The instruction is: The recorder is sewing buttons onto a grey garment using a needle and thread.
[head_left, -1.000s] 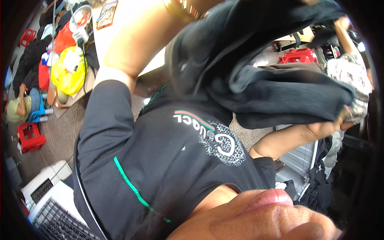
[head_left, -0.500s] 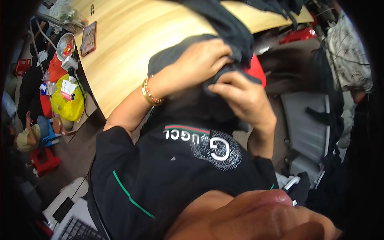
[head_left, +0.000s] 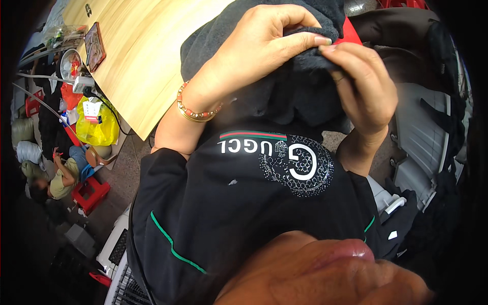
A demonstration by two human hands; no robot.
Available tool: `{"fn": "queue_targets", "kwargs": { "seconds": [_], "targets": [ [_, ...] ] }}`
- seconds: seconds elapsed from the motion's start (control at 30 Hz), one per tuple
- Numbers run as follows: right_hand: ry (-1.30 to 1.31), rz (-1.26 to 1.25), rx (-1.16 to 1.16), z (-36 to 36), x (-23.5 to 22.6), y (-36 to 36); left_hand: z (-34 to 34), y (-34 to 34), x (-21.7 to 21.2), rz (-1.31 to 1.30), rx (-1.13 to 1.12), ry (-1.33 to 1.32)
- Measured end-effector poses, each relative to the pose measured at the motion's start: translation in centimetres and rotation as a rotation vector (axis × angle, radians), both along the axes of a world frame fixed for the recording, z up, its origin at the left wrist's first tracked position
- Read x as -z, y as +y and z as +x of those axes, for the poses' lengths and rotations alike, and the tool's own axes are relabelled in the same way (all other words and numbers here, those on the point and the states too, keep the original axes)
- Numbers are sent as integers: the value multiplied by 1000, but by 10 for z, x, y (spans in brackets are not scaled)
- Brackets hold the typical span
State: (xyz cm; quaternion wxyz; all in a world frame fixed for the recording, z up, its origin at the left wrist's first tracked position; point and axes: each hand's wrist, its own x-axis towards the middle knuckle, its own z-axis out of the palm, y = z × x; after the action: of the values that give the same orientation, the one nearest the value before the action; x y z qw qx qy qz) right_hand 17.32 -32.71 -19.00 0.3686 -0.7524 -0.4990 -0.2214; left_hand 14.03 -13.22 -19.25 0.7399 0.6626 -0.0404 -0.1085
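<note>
A dark grey piece of fuzzy cloth (head_left: 208, 43), perhaps a garment, lies partly over the table edge and hangs down in front of my black shirt. My left hand (head_left: 274, 40) pinches a fold of it between thumb and fingers, its wrist circled by bracelets. Close against the left thumb, my right hand (head_left: 368, 84) grips the same fold with thumb and bent fingers. The fingertips of both hands nearly meet at the cloth's edge. Most of the cloth beneath the hands is in shadow, so its full shape cannot be made out.
The pale wooden table (head_left: 147, 51) carries a phone (head_left: 95, 48) near its left edge. Beside it are a power strip (head_left: 83, 85) with cables and a yellow plastic bag (head_left: 99, 122). A person (head_left: 66, 175) sits far left by a red stool (head_left: 91, 194). Grey plastic bins (head_left: 422, 137) stand right.
My hands and the cloth have shifted up and to the right in the picture. The fingertips have come together on the fold, and the view has turned slightly.
</note>
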Motion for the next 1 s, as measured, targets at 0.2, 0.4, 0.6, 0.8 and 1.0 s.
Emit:
{"fn": "queue_targets", "kwargs": {
  "seconds": [0.2, 0.4, 0.6, 0.8, 1.0],
  "targets": [
    [-84, -53, 12, 1, 5, 0, -2, -2, -3, -151, -62, 23],
    [-135, 47, 41, 3, 14, -6, 8, 9, 15, 269, 56, -717],
    [-65, 82, 74, 11, 16, -10, 11, 2, 23, 186, 23, -654],
    [-68, 70, 54, 16, 20, -12, -2, -2, -4, 170, -39, -188],
    [79, 93, 6, 16, 26, -10, 22, -4, 43, 285, -234, -1128]
  ]
}}
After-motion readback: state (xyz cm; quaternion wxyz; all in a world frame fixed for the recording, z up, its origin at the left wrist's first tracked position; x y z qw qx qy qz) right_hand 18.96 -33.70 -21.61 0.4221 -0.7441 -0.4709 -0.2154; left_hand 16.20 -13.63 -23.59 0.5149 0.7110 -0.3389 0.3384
